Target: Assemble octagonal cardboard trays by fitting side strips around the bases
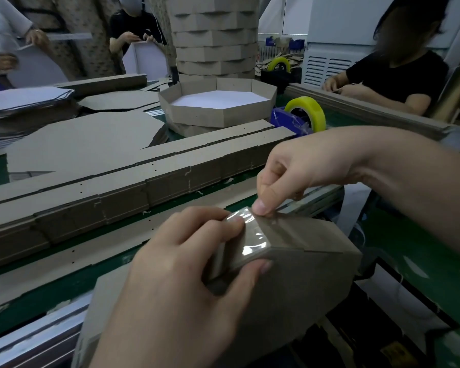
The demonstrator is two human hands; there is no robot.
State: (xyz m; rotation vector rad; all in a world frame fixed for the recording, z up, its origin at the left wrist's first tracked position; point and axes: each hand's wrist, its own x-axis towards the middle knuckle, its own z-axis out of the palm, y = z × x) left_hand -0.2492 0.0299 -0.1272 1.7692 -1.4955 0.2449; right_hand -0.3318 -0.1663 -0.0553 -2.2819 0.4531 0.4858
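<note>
A brown cardboard tray (298,277) is tilted up at the near table edge, its outer wall facing me. A piece of clear tape (251,239) lies over a corner joint of the side strip. My left hand (186,277) grips that wall at the joint, fingers over the top edge and thumb below the tape. My right hand (300,171) presses the tape's upper corner down with thumb and fingertips. Stacks of flat side strips (133,187) lie across the table beyond. A pile of brown octagonal bases (85,144) sits behind them.
A finished octagonal tray (218,107) with a white inside rests on others mid-table. A yellow tape roll in a blue dispenser (303,115) stands right of it. A tall stack of trays (215,35) rises behind. Other people work at the far left, back and right.
</note>
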